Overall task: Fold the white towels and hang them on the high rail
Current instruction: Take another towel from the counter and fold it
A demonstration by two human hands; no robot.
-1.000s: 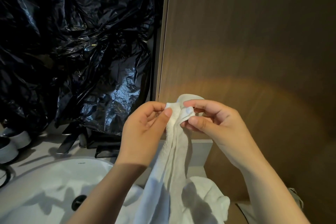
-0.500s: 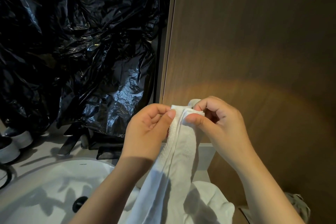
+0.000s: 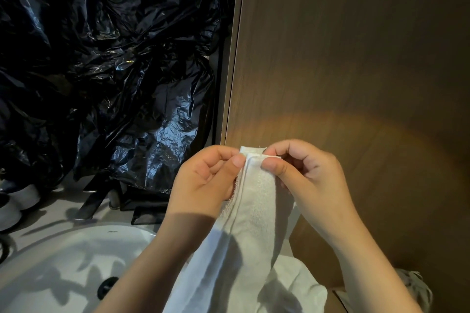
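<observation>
No words or numbers can be read here. There is one tiny dark mark on the back rim of the white sink (image 3: 76, 249). It is too small and blurry to make out.
</observation>
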